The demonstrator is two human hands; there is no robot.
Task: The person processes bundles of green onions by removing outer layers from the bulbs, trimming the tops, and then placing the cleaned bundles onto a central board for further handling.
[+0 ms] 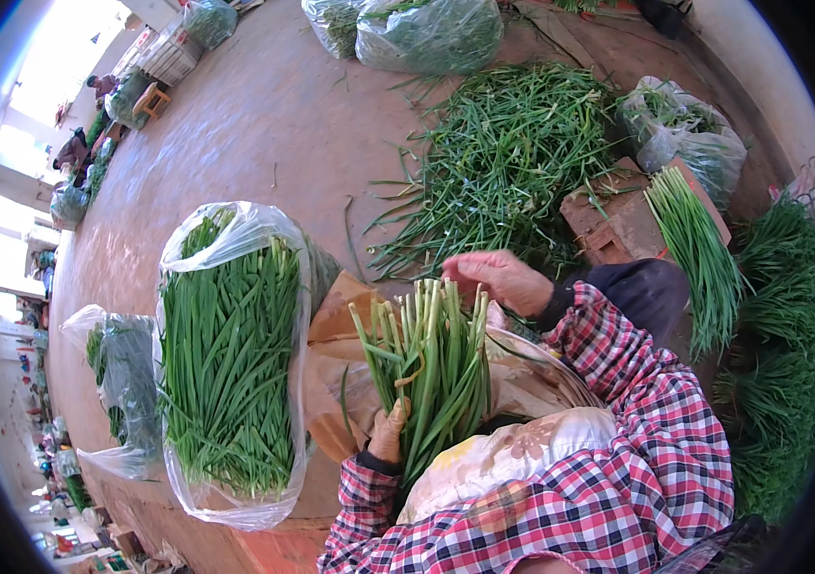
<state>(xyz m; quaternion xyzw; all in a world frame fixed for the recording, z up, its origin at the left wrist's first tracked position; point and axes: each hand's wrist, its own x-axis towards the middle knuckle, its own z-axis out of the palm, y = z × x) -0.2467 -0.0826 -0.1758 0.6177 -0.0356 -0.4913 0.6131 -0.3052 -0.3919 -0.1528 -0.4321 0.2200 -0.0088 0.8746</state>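
A person in a red, white and blue plaid shirt holds a bunch of green garlic chives [431,368] upright over the lap, cut pale ends pointing up. The left hand [388,430] is closed around the lower part of the bunch, thumb showing against the stalks. The right hand [503,279] hovers at the top of the bunch, its fingertips bent down onto the trimmed ends at the right side; whether it pinches any stalk cannot be told. Under the bunch lie crumpled brown paper [341,368] and a pale floral cloth [513,450] across the knees. Just left of the paper stands a clear plastic bag [235,225] packed tight with more chives, and further left a second, smaller bag of greens [125,383]. Ahead, a loose heap of untrimmed chives [513,153] spreads over the reddish floor [264,105], with more filled bags beyond it [427,33]. To the right, a tidy bundle [694,244] rests on a brick-coloured block [618,225], beside another plastic bag [690,134] and a dark green pile [776,364] along the wall.
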